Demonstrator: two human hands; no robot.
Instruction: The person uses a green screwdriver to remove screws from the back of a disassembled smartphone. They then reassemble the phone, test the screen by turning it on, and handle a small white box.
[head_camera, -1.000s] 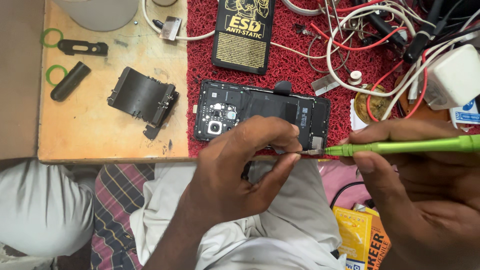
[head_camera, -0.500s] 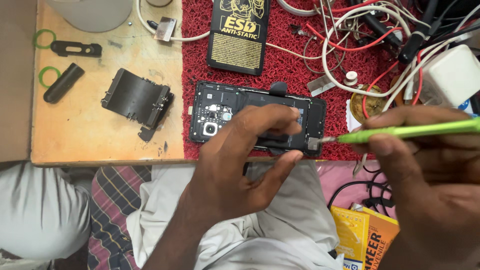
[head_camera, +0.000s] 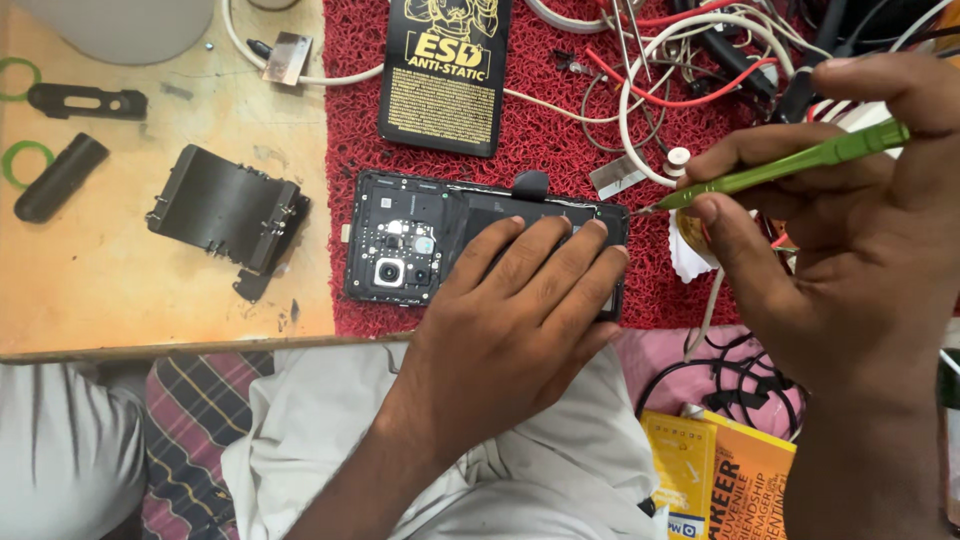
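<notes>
The left hand (head_camera: 505, 330) had slid flat, fingers spread, onto the opened phone (head_camera: 410, 235) on the red mat (head_camera: 545, 135), while the right hand (head_camera: 850, 250) pinched the green screwdriver (head_camera: 780, 172) at the phone's far corner; thin, fragile, best steadied by its edges.

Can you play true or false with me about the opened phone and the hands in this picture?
1. The left hand lies flat on the opened phone. True.
2. The right hand holds a red hammer. False: it holds a green screwdriver.
3. The phone lies on a red mat. True.
4. The screwdriver's tip is over the phone's camera end. False: it is at the opposite end, by the top right corner.
5. A black bracket lies on the wooden board left of the phone. True.
</notes>
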